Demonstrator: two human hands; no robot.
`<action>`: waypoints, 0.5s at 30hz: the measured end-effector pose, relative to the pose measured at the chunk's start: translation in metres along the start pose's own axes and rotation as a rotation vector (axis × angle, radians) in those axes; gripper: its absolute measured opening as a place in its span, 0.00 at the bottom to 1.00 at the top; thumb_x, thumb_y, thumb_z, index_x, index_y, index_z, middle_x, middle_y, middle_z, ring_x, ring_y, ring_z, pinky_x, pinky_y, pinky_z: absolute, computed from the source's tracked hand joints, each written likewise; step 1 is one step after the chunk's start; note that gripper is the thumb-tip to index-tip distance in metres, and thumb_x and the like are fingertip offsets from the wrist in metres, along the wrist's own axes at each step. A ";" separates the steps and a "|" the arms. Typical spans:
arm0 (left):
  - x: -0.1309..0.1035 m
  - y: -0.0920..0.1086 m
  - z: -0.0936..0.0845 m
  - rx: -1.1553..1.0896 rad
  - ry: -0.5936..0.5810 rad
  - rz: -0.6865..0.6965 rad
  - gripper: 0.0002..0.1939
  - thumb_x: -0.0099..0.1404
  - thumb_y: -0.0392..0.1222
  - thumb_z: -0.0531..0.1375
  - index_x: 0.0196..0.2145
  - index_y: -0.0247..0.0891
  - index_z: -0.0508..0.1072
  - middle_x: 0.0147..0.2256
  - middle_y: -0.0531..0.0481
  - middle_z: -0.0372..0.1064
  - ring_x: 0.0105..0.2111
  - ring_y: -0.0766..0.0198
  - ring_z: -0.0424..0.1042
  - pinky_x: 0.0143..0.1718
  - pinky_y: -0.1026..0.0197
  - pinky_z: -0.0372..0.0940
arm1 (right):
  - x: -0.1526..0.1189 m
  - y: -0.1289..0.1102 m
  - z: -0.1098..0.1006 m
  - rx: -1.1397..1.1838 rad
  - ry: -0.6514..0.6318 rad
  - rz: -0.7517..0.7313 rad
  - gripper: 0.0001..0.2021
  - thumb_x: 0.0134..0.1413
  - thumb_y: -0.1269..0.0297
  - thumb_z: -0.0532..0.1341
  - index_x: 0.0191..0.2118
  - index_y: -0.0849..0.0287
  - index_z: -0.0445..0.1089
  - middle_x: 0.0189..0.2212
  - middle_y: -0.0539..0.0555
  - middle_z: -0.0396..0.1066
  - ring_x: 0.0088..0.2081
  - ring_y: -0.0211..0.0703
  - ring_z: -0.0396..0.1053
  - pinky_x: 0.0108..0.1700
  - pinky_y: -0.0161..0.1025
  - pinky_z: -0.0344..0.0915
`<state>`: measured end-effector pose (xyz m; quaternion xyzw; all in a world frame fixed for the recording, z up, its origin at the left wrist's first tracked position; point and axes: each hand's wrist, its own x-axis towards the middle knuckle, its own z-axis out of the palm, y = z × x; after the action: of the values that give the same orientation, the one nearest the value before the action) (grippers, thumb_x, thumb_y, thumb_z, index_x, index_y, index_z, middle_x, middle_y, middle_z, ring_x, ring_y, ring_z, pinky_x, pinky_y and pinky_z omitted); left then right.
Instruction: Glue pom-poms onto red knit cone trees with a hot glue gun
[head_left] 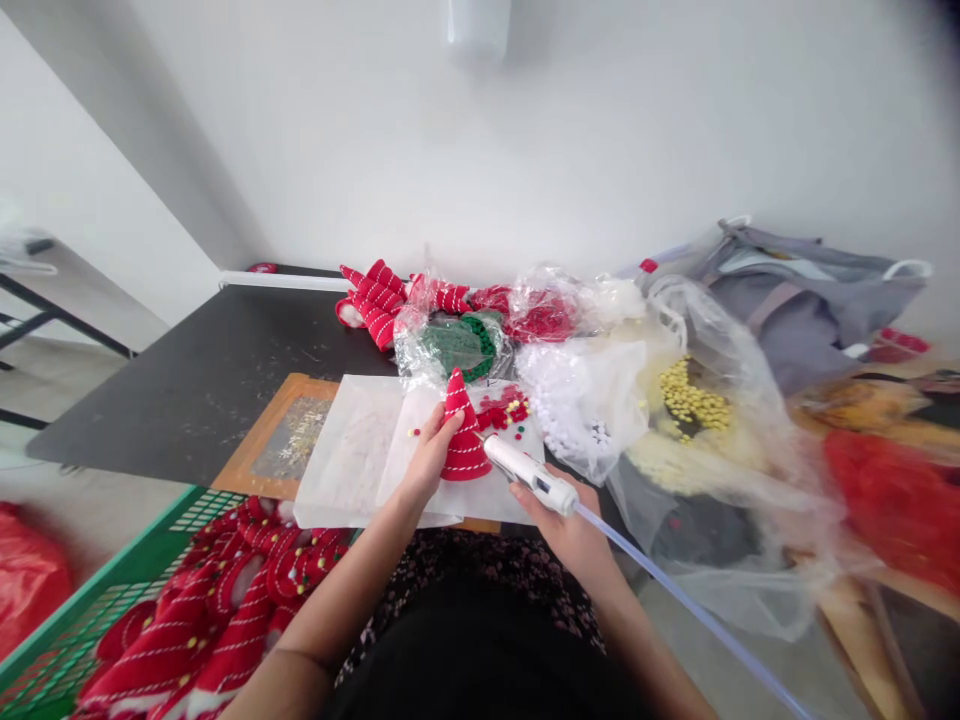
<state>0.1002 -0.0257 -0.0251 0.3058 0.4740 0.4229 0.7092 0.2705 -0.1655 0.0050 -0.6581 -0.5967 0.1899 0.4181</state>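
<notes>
The two hands are apart from each other, each closed on something: the left hand [429, 452] grips the left edge of a red cone [466, 455] with white stitched stripes, and the right hand [562, 515] is wrapped around a white glue gun [529, 472]. The cone stands point up between the hands, and the gun's nozzle reaches its right side; whether it touches cannot be told. A bluish cord [675, 588] runs from the gun past the right forearm. Beneath the hands, white paper [346, 435] covers part of the dark bench [187, 350]. Just beyond the right hand, small pom-poms [495, 412] in red, yellow and green lie scattered on it. Farther ahead of the hands are a clear bag of green pom-poms [457, 345] and more red striped pieces [371, 300]. Right of the right hand are bagged yellow pom-poms [694, 395]; below and left of the left hand, a green crate [82, 630] holds red striped items [225, 610].
</notes>
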 end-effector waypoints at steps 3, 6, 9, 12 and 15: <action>-0.004 -0.001 0.001 -0.003 -0.055 0.024 0.24 0.58 0.52 0.71 0.50 0.45 0.76 0.42 0.48 0.81 0.46 0.47 0.79 0.45 0.54 0.71 | 0.002 0.004 0.007 0.055 0.016 0.006 0.16 0.65 0.49 0.64 0.39 0.58 0.79 0.29 0.57 0.80 0.31 0.50 0.77 0.32 0.39 0.73; -0.007 -0.001 0.001 -0.004 -0.090 0.042 0.25 0.56 0.52 0.72 0.50 0.45 0.76 0.43 0.48 0.82 0.46 0.47 0.79 0.47 0.54 0.70 | 0.002 0.007 0.012 0.073 0.038 -0.003 0.16 0.65 0.49 0.65 0.39 0.58 0.80 0.29 0.58 0.80 0.30 0.50 0.79 0.32 0.39 0.75; -0.007 -0.001 0.001 -0.005 -0.103 0.048 0.25 0.56 0.52 0.72 0.51 0.45 0.76 0.43 0.48 0.81 0.47 0.47 0.79 0.47 0.54 0.70 | 0.001 0.010 0.015 0.051 0.057 -0.006 0.16 0.64 0.49 0.65 0.39 0.58 0.80 0.28 0.58 0.80 0.29 0.51 0.79 0.31 0.39 0.75; -0.008 -0.002 0.002 -0.017 -0.095 0.046 0.25 0.56 0.51 0.72 0.51 0.45 0.77 0.43 0.48 0.82 0.47 0.47 0.79 0.46 0.54 0.71 | 0.000 0.011 0.014 0.030 0.052 -0.002 0.17 0.65 0.48 0.64 0.39 0.58 0.80 0.28 0.58 0.80 0.29 0.51 0.79 0.31 0.39 0.75; -0.008 -0.002 0.002 -0.043 -0.081 0.040 0.25 0.57 0.50 0.72 0.51 0.45 0.77 0.42 0.48 0.82 0.45 0.48 0.80 0.44 0.55 0.71 | 0.000 0.008 0.007 -0.005 0.039 -0.002 0.18 0.64 0.47 0.64 0.36 0.58 0.79 0.27 0.57 0.79 0.28 0.50 0.78 0.30 0.39 0.74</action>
<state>0.1013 -0.0337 -0.0224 0.3168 0.4294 0.4344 0.7256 0.2703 -0.1631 -0.0058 -0.6620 -0.5896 0.1750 0.4283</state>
